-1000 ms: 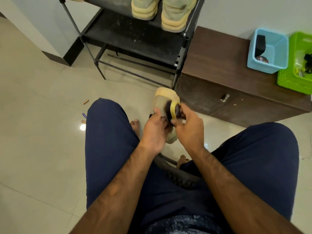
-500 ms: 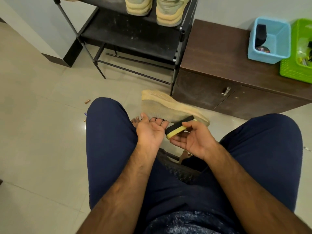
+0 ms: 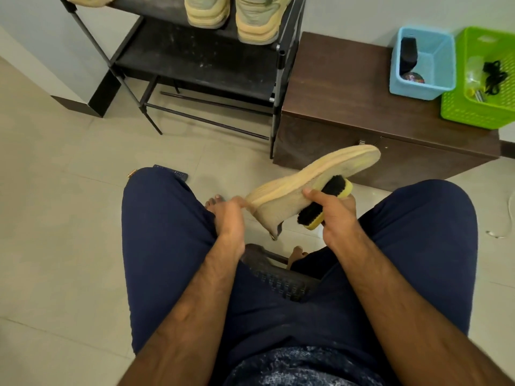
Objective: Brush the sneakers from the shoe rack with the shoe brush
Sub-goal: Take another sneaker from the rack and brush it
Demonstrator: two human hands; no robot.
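So the sneaker (image 3: pixel 312 174) is up in the air between our knees, just near of the bench (image 3: pixel 334 79). Its toe points far-right and the pale sole is turned up and away from us. Our left hand (image 3: pixel 227 215) pinches the heel end with curled fingers. Our right hand (image 3: pixel 337 218) is wrapped round the brush (image 3: pixel 320 200), with the thumb lying on the sneaker's side and the black bristles flat against the knit upper.

We'd say we're mid-scrub on that side panel. Best bet is short, light strokes running heel to toe, with the left hand bracing hard so the shoe doesn't twist. The knit looks soft, so digging in could fuzz it. Tipping the shoe a little should let the bristles get into the seam where the upper meets the sole.

Further out, two more sneakers (image 3: pixel 206 12) sit on the black shoe rack (image 3: pixel 195 59), far-left, so there's more to do. A blue basket (image 3: pixel 412 89) and a green basket (image 3: pixel 468 112) stand on the bench at far-right.

As for brands or writing, we can't read any. A round tin in the blue basket has some print on it, but it's too small to make out.
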